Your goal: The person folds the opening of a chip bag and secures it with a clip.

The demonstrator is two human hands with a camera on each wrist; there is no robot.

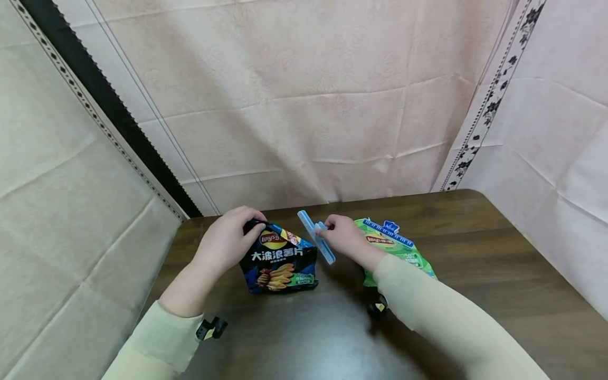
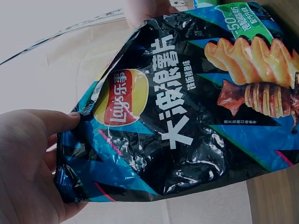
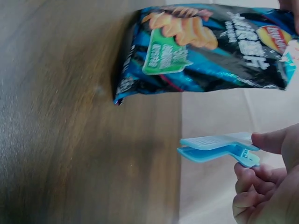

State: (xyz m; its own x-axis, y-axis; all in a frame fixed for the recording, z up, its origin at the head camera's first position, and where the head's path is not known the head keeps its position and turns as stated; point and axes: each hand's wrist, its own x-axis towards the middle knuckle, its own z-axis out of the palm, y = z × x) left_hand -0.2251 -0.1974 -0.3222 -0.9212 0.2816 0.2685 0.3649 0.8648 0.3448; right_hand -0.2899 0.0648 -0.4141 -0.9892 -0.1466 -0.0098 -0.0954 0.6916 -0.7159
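A black and blue bag of Lay's potato chips [image 1: 280, 264] stands tilted on the table. My left hand [image 1: 228, 238] pinches its top left corner between thumb and fingers, as the left wrist view also shows with the thumb over the crumpled top edge of the bag [image 2: 187, 112]. To the right of that bag, my right hand [image 1: 349, 238] holds a light blue bag clip [image 1: 307, 222] by its handle end. In the right wrist view the jaws of the clip [image 3: 205, 151] stand slightly apart, a short way from the bag, with nothing between them.
Behind my right forearm lies a green Lay's bag [image 1: 414, 257], with a dark blue bag clip [image 1: 387, 232] across its top. The brown wooden table [image 1: 503, 264] ends at a light cloth wall [image 1: 304, 116]. Cloth also hangs along both sides.
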